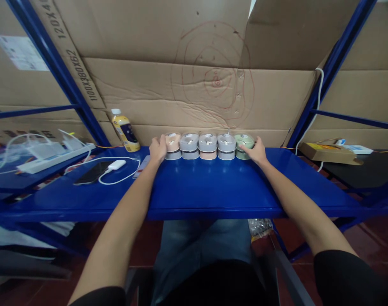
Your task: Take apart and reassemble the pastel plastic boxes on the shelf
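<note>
Small rounded plastic cases stand in a row on the blue table, stacked two high against the cardboard. At the left end, my left hand (158, 148) is closed around the outer side of a peach case (172, 142). My right hand (256, 151) grips a green case (244, 141) at the right end, thumb across its front and fingers along its outer side. Between them sit grey cases (207, 143), with another peach case (208, 155) in the lower layer. Small white pieces show in the upper cases; I cannot make out what they are.
A yellow bottle (126, 131) stands at the back left. Nearby on the table (209, 187) lie a dark phone (92, 172) and a white charger (116, 165) with its cable. A power strip (55, 158) is further left; an opened carton (328, 153) lies right, beyond the blue post.
</note>
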A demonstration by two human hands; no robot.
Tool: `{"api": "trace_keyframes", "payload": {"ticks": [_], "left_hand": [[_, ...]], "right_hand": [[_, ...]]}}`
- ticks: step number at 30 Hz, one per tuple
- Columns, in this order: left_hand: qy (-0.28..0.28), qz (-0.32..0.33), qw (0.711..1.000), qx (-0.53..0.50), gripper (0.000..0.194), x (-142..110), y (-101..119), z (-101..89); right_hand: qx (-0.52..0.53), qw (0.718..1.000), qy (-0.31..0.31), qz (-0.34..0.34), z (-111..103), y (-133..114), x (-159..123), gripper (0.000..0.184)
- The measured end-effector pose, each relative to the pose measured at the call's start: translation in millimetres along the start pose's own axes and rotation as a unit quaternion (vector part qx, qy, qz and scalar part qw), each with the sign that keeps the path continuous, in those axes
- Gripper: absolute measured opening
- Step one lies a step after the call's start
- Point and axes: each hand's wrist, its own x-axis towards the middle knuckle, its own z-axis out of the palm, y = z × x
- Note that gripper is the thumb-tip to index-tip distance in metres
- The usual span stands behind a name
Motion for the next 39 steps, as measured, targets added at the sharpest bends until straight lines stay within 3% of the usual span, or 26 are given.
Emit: {"api": "trace_keyframes", "payload": {"ticks": [3,7,12,16,18,20,23,26,29,32,35,39], "left_hand": [[0.022,0.05,0.998,0.021,0.061,-10.0,4.9,1.9],[0.043,0.142,0.988,0.039,0.056,-28.7,17.8,2.8],[0.043,0.288,0.956,-0.014,0.041,-54.8,36.8,3.3],[-0.001,0.376,0.926,-0.025,0.035,-79.3,47.4,4.5],[-0.054,0.39,0.918,-0.047,0.031,-90.0,50.5,7.0],[-0.127,0.374,0.912,-0.111,0.033,-97.3,51.3,11.4],[-0.279,0.294,0.881,-0.245,0.06,-101.6,46.9,19.9],[-0.412,0.206,0.836,-0.298,0.092,-102.6,38.6,25.2],[-0.484,0.19,0.807,-0.28,0.096,-105.7,32.3,24.0],[-0.505,0.235,0.796,-0.236,0.092,-110.8,28.9,18.8],[-0.476,0.279,0.815,-0.177,0.102,-116.4,26.5,14.0],[-0.416,0.341,0.838,-0.088,0.111,-126.2,29.0,10.9]], "right_hand": [[-0.032,0.999,0.037,0.014,2.8,-7.5,-2.4,0.116],[-0.04,0.998,0.038,0.002,1.0,-14.7,-4.9,0.101],[-0.015,0.995,0.094,0.012,-12.1,-20.6,-3.5,0.094],[0.057,0.986,0.153,0.04,-32.8,-26.2,3.7,0.081],[0.135,0.979,0.144,0.041,-44.3,-32.5,5.3,0.069],[0.223,0.971,0.083,0.019,-53.0,-42.9,1.8,0.06],[0.303,0.951,-0.055,-0.039,-54.0,-65.9,-15.8,0.056],[0.3,0.931,-0.193,-0.072,-40.0,-90.1,-42.7,0.057],[0.26,0.906,-0.318,-0.102,-21.9,-104.5,-65.5,0.058],[0.231,0.877,-0.405,-0.116,-12.2,-103.6,-74.4,0.068],[0.19,0.853,-0.465,-0.141,-11.6,-93.9,-72.3,0.08],[0.125,0.848,-0.478,-0.193,-9.2,-87.9,-72.6,0.095]]}}
